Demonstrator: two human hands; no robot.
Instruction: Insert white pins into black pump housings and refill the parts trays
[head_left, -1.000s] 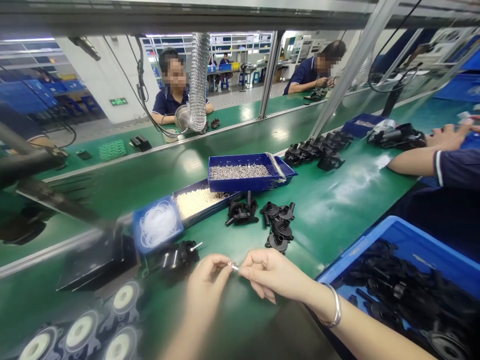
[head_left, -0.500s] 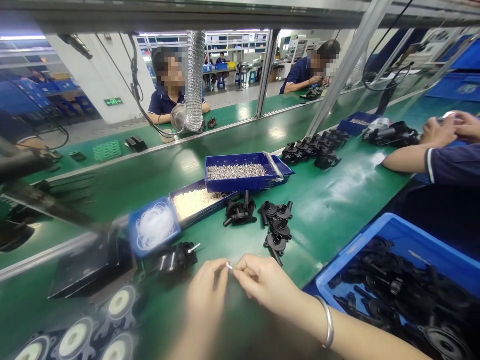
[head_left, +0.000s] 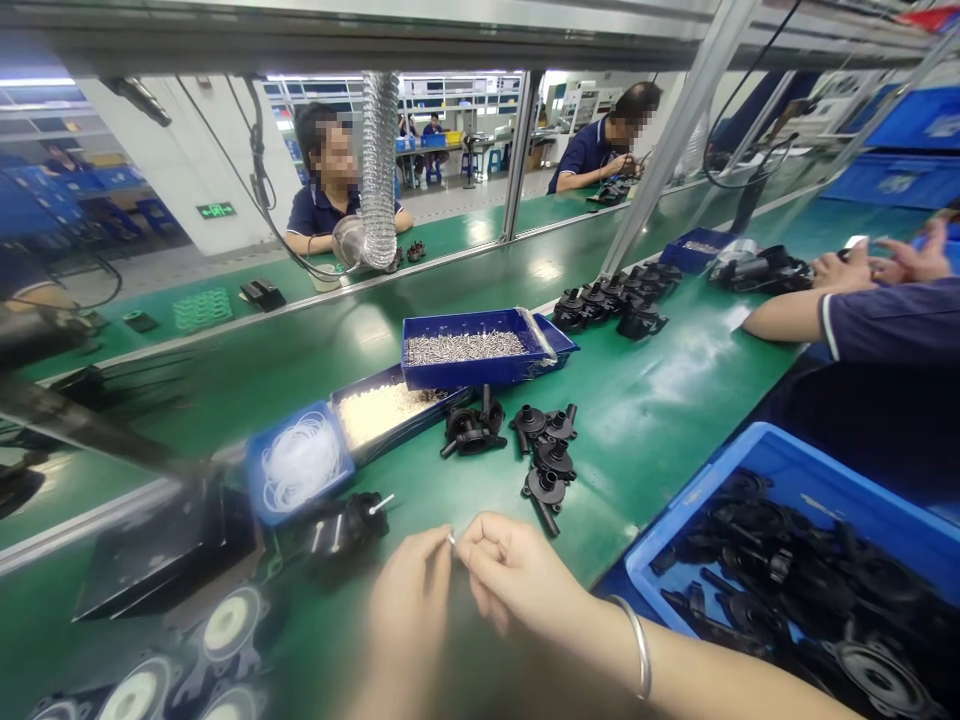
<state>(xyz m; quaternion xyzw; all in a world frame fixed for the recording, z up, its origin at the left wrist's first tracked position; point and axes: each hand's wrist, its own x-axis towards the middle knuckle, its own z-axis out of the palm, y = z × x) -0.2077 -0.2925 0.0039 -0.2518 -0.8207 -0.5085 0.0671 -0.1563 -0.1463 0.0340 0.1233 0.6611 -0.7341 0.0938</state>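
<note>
My left hand and my right hand meet fingertip to fingertip above the green bench. Pinched between them is a small pale metal pin, mostly covered by the fingers. Left of my hands, a black part has several thin pins with pale ends standing in it. Beyond it are a blue tray of clear rings, a bin of small cream-coloured pieces and a blue bin of metal pins. Black pump-like housings lie just past my right hand.
A blue crate full of black parts stands at the right. Round parts with pale centres lie lower left, near a black box. A co-worker's arm rests on the bench at right. Metal posts cross the view.
My fingertips have come closer together, and less of the pin shows between them. The camera view has shifted slightly. The co-worker's hand at right has opened out.
</note>
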